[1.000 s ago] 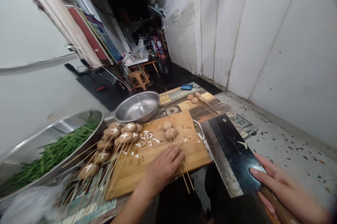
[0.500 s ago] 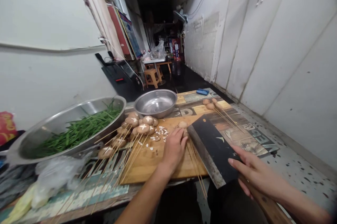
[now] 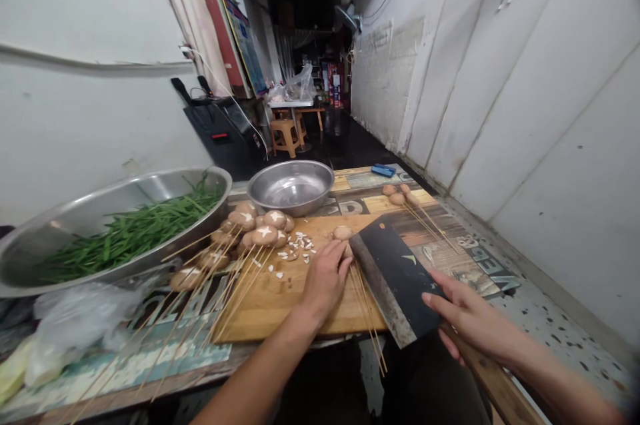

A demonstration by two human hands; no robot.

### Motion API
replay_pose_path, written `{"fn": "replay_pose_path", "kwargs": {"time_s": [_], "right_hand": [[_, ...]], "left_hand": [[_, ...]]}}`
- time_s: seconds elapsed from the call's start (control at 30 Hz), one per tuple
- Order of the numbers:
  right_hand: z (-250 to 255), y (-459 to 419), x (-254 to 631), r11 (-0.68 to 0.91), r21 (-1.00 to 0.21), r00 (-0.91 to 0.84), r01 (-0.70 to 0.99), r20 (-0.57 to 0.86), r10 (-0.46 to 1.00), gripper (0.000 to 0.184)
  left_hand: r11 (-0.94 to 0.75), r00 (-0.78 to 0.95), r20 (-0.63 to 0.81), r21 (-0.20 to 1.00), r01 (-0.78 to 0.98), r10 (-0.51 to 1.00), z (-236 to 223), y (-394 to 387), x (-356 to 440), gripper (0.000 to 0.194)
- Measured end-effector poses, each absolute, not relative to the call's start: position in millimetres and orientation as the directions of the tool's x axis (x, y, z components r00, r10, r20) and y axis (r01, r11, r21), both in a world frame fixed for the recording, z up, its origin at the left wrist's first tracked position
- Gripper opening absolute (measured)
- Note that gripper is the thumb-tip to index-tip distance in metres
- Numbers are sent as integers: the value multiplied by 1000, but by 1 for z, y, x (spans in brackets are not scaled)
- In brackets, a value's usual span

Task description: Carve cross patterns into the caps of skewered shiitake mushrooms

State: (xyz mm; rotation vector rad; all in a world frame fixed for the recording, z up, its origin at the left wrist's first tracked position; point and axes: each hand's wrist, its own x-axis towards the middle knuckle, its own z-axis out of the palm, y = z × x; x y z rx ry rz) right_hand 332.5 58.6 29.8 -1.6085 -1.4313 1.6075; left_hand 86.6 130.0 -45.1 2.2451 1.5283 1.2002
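Observation:
My right hand (image 3: 463,308) is wrapped round the wooden handle of a cleaver (image 3: 397,278), whose dark blade is tilted over the right part of a wooden cutting board (image 3: 265,318). Just left of the blade, my left hand (image 3: 326,273) has its fingers closed at a skewered mushroom (image 3: 343,232); the skewers run from there toward me. Scattered white mushroom trimmings (image 3: 300,246) lie left of that hand. Beyond them is a pile of skewered mushrooms (image 3: 265,234), several with white star cuts in their caps.
A large metal basin (image 3: 105,195) of green vegetables stands at the left, with a clear plastic bag (image 3: 80,322) before it. Behind the board is a metal bowl (image 3: 291,188). At the right lie more skewered mushrooms (image 3: 397,198) and a blue object (image 3: 383,170).
The view has shifted slightly, moving everything a little left and up in the picture. Both hands keep their holds, and the cleaver stays beside the mushroom.

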Motion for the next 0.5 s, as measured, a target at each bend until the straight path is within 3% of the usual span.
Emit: {"fn": "replay_pose_path", "kwargs": {"time_s": [0.5], "right_hand": [[28, 59, 335, -380, -879, -272, 288, -456, 847, 72]], "left_hand": [[-493, 133, 595, 497, 714, 792, -48, 132, 87, 23]]}}
